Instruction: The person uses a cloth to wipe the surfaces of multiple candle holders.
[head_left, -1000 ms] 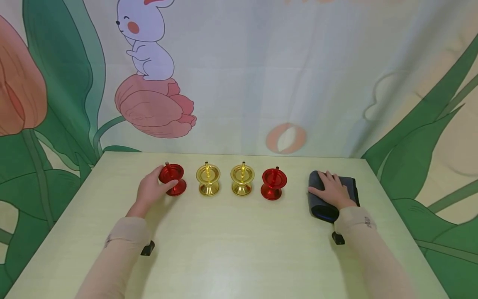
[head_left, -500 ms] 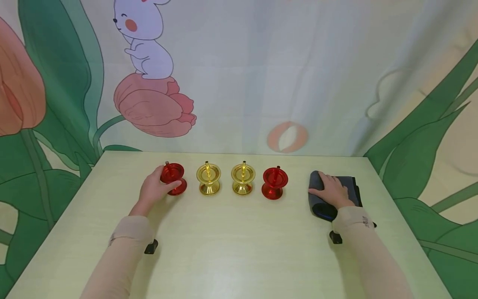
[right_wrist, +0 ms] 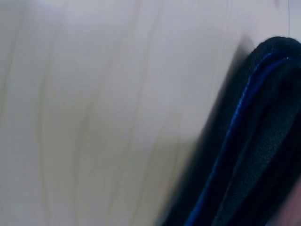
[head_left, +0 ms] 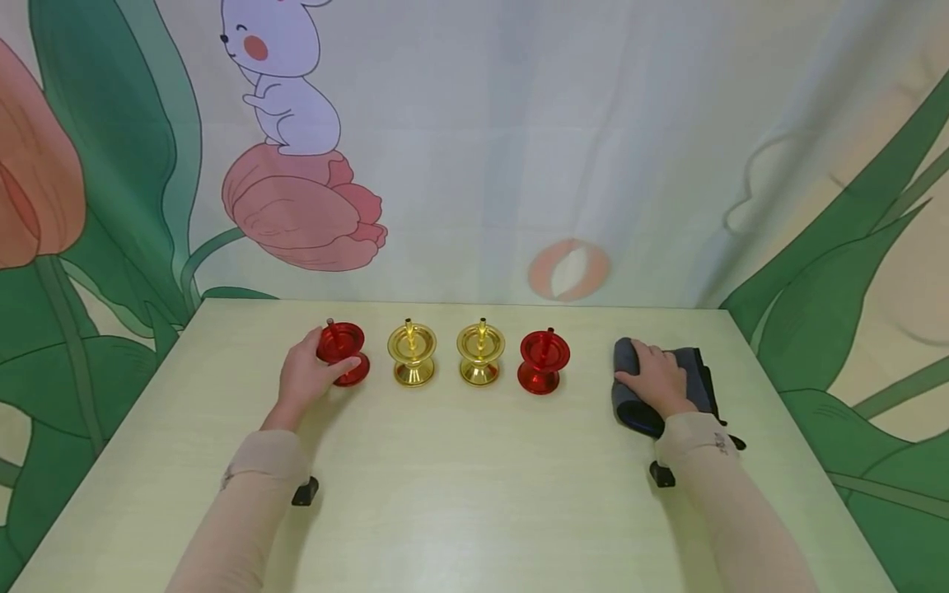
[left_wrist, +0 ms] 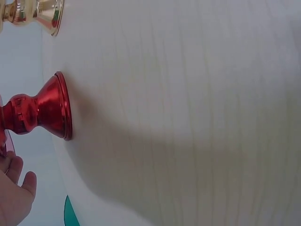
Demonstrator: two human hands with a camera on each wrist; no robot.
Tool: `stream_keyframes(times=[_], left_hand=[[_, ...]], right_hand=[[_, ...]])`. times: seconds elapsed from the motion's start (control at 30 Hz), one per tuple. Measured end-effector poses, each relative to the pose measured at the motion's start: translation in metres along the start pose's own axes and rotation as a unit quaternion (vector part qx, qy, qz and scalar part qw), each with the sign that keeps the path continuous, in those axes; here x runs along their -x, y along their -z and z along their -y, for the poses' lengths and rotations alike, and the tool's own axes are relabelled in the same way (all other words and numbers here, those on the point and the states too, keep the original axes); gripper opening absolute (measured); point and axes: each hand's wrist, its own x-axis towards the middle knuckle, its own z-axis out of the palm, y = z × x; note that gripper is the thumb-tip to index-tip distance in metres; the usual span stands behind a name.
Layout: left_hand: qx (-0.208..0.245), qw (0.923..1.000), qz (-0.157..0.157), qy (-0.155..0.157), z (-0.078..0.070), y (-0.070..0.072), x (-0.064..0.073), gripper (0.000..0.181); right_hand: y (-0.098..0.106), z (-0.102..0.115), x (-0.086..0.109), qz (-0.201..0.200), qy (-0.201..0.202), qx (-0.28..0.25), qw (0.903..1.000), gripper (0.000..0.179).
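Observation:
In the head view my left hand (head_left: 306,375) holds a shiny red candle holder (head_left: 343,342) by its upper dish, thumb across the near side and fingers behind the rim. The left wrist view shows the flared red base (left_wrist: 55,106) at the table surface, with my fingers (left_wrist: 19,186) beside the dish, which is mostly cut off. At the right, my right hand (head_left: 658,380) grips a folded dark grey cloth (head_left: 693,375), thumb on its left fold and fingers over the top. The cloth's layered, blue-stitched edge (right_wrist: 235,122) fills the right of the right wrist view.
Two gold candle holders, one left (head_left: 413,354) and one right (head_left: 480,352), stand in the row, followed by another red candle holder (head_left: 544,361). All are on the pale wooden table (head_left: 474,486). A printed curtain (head_left: 460,165) hangs behind its back edge.
The fingers of my right hand have drawn in from a spread pose on the cloth, and the cloth's right side has shifted slightly. My left hand stays on the red candle holder.

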Motion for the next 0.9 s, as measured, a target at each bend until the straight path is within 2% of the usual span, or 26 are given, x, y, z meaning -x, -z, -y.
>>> stream_keyframes(times=[0.2,0.4,0.63,0.73,0.9], left_hand=[[0.01,0.9997,-0.003,0.02,-0.003,-0.004,-0.001,0.093],[0.016,0.9994,-0.012,0.029,-0.003,-0.007,-0.001,0.091],[0.028,0.9985,-0.03,0.036,-0.001,-0.008,0.003,0.085],[0.028,0.9985,-0.036,0.03,-0.003,-0.006,0.005,0.083],[0.02,0.9992,-0.027,0.024,-0.007,0.0,0.007,0.087]], right_hand=[[-0.001,0.003,-0.001,-0.024,0.004,0.006,0.9997,0.057],[0.002,0.002,0.001,-0.026,0.017,-0.028,0.9991,0.048],[0.021,0.004,0.009,-0.054,0.054,-0.076,0.9941,0.041],[0.028,0.004,0.012,-0.05,0.059,-0.078,0.994,0.04],[0.038,0.003,0.02,-0.036,0.061,-0.086,0.9938,0.04]])
